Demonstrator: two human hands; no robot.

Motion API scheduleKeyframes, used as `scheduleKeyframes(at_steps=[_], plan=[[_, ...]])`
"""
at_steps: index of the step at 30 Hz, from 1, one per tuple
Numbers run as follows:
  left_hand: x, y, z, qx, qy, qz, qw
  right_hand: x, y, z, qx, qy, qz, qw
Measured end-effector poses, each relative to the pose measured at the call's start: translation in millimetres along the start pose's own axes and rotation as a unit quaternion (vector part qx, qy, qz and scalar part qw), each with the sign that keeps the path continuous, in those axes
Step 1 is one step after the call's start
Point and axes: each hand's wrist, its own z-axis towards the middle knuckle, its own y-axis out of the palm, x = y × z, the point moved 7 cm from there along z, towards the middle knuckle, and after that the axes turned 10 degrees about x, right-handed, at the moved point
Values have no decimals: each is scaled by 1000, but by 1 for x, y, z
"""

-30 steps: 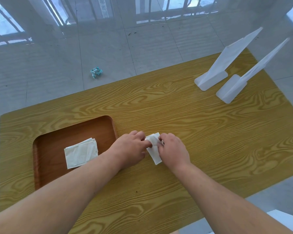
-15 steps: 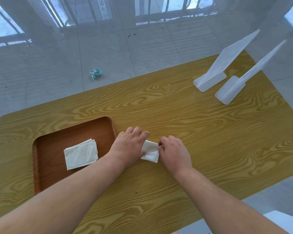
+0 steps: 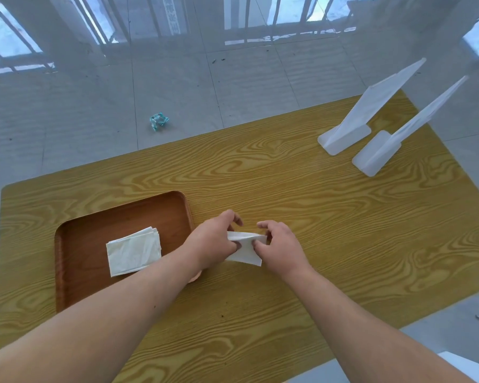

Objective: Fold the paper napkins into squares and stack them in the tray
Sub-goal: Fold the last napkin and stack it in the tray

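A white paper napkin (image 3: 246, 249) is partly folded on the wooden table (image 3: 329, 222), just right of the tray. My left hand (image 3: 215, 243) pinches its left edge and my right hand (image 3: 281, 246) pinches its right edge; the top flap is raised off the table between them. A brown wooden tray (image 3: 89, 239) sits at the left, with a stack of folded white napkins (image 3: 134, 252) lying in its middle. My left forearm crosses the tray's near right corner.
Two white plastic stands (image 3: 354, 128) (image 3: 382, 153) stand at the table's far right. A crumpled teal wrapper (image 3: 158, 121) lies on the tiled floor beyond the table's far edge. A white object (image 3: 470, 367) shows at the bottom right corner.
The napkin went from pressed flat under both hands to lifted at its top flap. Both hands now pinch its edges, slightly farther apart.
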Motion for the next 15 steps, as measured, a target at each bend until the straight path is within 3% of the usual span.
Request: scheduleKeyframes(at_steps=[3, 7, 11, 15], plan=[[-7, -14, -4, 6, -52, -133, 990, -2, 10, 5, -57, 94, 154, 982], [-31, -42, -18, 42, -140, -289, 946, -24, 29, 1, -130, 195, 333, 913], [-63, -69, -38, 75, -192, -394, 896, -60, 52, -4, -175, 206, 340, 901], [-112, -94, -60, 121, -239, -345, 899, -99, 75, -7, -178, 153, 278, 931]])
